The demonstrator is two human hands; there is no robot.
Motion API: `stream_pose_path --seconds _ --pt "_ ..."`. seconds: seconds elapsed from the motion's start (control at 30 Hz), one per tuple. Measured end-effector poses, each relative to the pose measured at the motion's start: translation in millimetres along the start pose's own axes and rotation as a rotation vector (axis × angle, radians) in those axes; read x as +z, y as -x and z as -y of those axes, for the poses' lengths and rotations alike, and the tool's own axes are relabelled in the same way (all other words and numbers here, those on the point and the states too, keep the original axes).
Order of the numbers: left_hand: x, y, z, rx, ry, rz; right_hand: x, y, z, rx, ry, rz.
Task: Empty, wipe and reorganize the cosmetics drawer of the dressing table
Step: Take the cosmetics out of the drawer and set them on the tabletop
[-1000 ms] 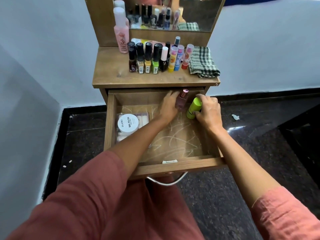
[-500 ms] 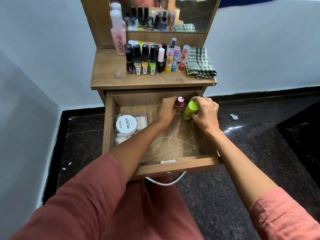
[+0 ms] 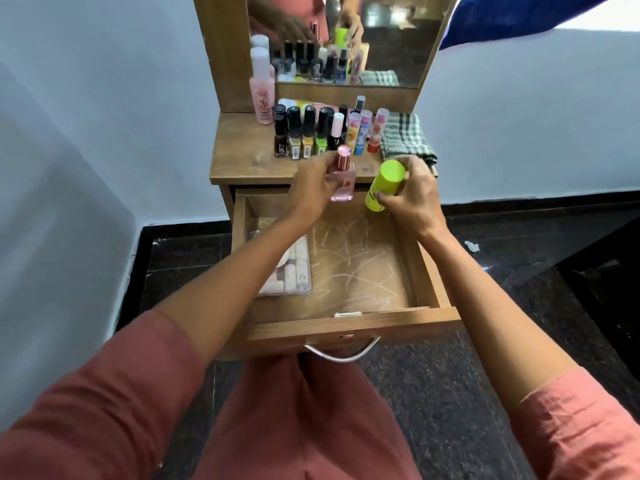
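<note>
A pink glass bottle (image 3: 343,183) is pinched in the left hand (image 3: 311,188), and a lime-green tube (image 3: 384,185) is gripped by the curled right hand (image 3: 412,199). Both are held above the back edge of the open drawer (image 3: 346,327). The emptying step is judged to be under way. Both items are best set upright on the bare strip of tabletop (image 3: 242,161) just behind the drawer, short of the row of nail polish bottles (image 3: 304,133), so that none is toppled. A flat clear pack (image 3: 294,271) lies at the drawer's left side, on a scuffed base not yet wiped. A checked cloth (image 3: 405,140) lies beyond the drawer's back right corner. Dark speckled floor (image 3: 485,375) is seen beneath the drawer, and pale wall (image 3: 104,133) to its left.
</note>
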State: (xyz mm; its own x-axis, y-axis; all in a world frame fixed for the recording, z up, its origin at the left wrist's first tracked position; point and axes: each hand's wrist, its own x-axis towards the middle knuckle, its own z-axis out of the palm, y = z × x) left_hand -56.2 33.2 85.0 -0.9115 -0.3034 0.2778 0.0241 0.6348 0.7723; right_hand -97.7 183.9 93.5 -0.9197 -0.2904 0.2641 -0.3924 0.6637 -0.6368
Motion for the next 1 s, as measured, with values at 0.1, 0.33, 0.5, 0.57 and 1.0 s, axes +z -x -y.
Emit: stream_pose_path --seconds 0.1,0.33,0.5,0.57,1.0 --pt "-11 -17 -2 0.012 0.008 -0.047 -1 -13 12 -0.012 -0.014 -0.019" --pt "-14 -42 -1 -0.013 -0.016 -0.081 10 -39 24 -0.005 -0.042 -0.073" --pt "-10 -48 -1 -0.014 0.028 -0.079 17 -53 21 0.006 -0.043 -0.105" --pt "-8 -49 -2 -0.02 0.037 -0.08 19 -56 21 0.006 -0.04 -0.116" --pt "-2 -48 2 0.013 0.008 -0.165 28 -60 18 0.031 -0.057 -0.157"
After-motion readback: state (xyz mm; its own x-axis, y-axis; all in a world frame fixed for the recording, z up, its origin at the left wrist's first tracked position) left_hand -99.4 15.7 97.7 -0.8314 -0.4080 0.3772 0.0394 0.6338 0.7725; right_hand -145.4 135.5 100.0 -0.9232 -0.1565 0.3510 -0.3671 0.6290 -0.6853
